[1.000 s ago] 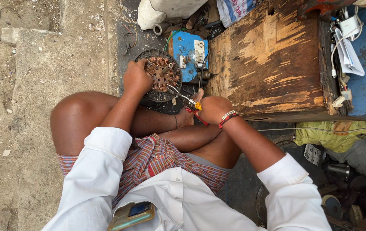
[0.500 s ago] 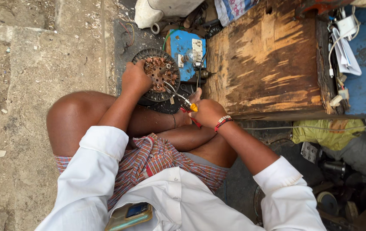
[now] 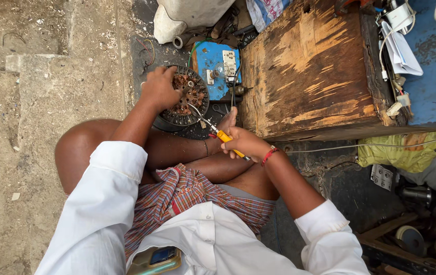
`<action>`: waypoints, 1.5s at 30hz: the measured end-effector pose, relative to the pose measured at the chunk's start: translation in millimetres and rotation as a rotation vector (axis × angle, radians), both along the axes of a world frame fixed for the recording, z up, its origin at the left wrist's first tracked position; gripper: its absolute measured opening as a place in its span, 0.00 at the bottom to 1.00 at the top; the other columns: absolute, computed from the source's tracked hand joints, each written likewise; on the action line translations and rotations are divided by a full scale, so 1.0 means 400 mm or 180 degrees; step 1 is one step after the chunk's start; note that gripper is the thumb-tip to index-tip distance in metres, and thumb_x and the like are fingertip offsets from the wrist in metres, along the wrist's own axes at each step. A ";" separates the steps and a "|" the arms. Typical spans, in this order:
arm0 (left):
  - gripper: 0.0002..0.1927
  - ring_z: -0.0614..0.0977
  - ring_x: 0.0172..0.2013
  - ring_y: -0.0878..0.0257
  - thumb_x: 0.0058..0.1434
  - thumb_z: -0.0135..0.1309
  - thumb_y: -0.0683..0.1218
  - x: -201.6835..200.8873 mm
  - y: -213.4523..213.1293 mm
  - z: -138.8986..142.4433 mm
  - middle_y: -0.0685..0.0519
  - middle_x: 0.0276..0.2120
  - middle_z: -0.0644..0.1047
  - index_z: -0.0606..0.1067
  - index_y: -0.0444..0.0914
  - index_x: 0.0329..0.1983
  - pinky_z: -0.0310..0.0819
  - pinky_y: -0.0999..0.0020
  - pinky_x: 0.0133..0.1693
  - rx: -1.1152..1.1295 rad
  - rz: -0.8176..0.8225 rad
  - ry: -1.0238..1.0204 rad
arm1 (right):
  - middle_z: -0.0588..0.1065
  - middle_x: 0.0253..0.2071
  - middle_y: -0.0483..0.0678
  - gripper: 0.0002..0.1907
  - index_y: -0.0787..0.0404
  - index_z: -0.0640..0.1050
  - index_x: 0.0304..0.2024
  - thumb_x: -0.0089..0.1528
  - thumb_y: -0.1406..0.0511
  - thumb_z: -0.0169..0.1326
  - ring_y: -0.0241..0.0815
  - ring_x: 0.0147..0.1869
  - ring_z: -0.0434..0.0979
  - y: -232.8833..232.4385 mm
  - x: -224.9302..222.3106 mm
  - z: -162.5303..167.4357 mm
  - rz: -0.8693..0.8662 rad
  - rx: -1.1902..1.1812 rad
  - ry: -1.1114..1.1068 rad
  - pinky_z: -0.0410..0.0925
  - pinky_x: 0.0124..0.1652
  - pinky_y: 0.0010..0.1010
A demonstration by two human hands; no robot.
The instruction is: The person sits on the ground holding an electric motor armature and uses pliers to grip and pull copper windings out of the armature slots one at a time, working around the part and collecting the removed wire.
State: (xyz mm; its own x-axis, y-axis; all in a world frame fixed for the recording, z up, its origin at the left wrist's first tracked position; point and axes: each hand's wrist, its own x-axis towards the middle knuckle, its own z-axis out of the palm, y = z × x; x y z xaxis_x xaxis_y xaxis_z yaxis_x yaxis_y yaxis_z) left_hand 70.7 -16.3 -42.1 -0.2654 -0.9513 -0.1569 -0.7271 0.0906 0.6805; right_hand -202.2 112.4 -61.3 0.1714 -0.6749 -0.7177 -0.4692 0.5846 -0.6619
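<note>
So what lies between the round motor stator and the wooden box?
In the head view, a blue board carrying a white socket sits between the stator and the box.

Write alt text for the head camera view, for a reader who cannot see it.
A seated person's left hand steadies a round motor stator on the ground while the right hand works a yellow-handled tool into its copper windings. A worn wooden box stands alongside.
</note>
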 end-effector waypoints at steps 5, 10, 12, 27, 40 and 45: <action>0.38 0.62 0.68 0.42 0.55 0.52 0.62 -0.011 0.008 -0.041 0.45 0.72 0.62 0.70 0.48 0.70 0.49 0.32 0.63 -0.0678 -0.0459 0.0249 | 0.74 0.30 0.42 0.25 0.63 0.72 0.62 0.62 0.64 0.57 0.28 0.25 0.71 0.051 -0.014 -0.002 -0.0481 -0.0038 -0.0125 0.62 0.21 0.21; 0.34 0.63 0.66 0.41 0.67 0.41 0.70 -0.025 0.033 -0.070 0.42 0.69 0.64 0.74 0.48 0.66 0.47 0.37 0.63 -0.0782 -0.0398 0.0295 | 0.70 0.24 0.40 0.23 0.65 0.74 0.60 0.64 0.65 0.57 0.26 0.19 0.62 0.093 0.016 -0.035 -0.0871 -0.0388 -0.0010 0.54 0.17 0.19; 0.33 0.63 0.65 0.39 0.69 0.39 0.70 -0.033 0.032 -0.072 0.41 0.68 0.65 0.75 0.48 0.65 0.48 0.36 0.61 -0.0951 -0.0356 0.0234 | 0.68 0.21 0.39 0.22 0.65 0.75 0.59 0.63 0.65 0.57 0.26 0.16 0.58 0.099 0.026 -0.043 -0.0947 -0.0458 0.0076 0.52 0.16 0.20; 0.33 0.68 0.58 0.37 0.69 0.39 0.71 -0.058 0.025 -0.115 0.38 0.62 0.69 0.80 0.48 0.60 0.62 0.38 0.54 -0.1050 -0.0211 0.0181 | 0.68 0.22 0.39 0.19 0.65 0.76 0.56 0.63 0.65 0.58 0.24 0.17 0.59 0.141 0.075 -0.088 -0.1515 -0.0542 -0.0299 0.52 0.15 0.18; 0.30 0.69 0.58 0.39 0.69 0.41 0.69 -0.061 0.034 -0.108 0.39 0.60 0.70 0.79 0.48 0.61 0.62 0.39 0.53 -0.1008 -0.0210 0.0179 | 0.75 0.36 0.40 0.20 0.68 0.74 0.59 0.66 0.67 0.58 0.25 0.34 0.70 0.196 0.050 -0.228 -0.0884 -0.1880 -0.0176 0.65 0.34 0.18; 0.30 0.70 0.57 0.39 0.69 0.43 0.69 -0.055 0.033 -0.096 0.40 0.60 0.71 0.79 0.48 0.61 0.63 0.41 0.53 -0.1128 -0.0214 0.0129 | 0.81 0.42 0.44 0.20 0.68 0.76 0.58 0.66 0.65 0.59 0.31 0.44 0.79 0.194 0.049 -0.228 -0.0632 -0.2312 0.0306 0.72 0.44 0.24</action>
State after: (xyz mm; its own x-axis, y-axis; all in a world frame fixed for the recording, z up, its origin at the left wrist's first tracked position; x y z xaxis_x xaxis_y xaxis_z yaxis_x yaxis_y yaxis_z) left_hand 48.6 -3.0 -80.6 -0.3284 -0.9250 0.1913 -0.6845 0.3727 0.6265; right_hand -182.5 190.2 -152.3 -0.0433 -0.9953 -0.0866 -0.4757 0.0967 -0.8743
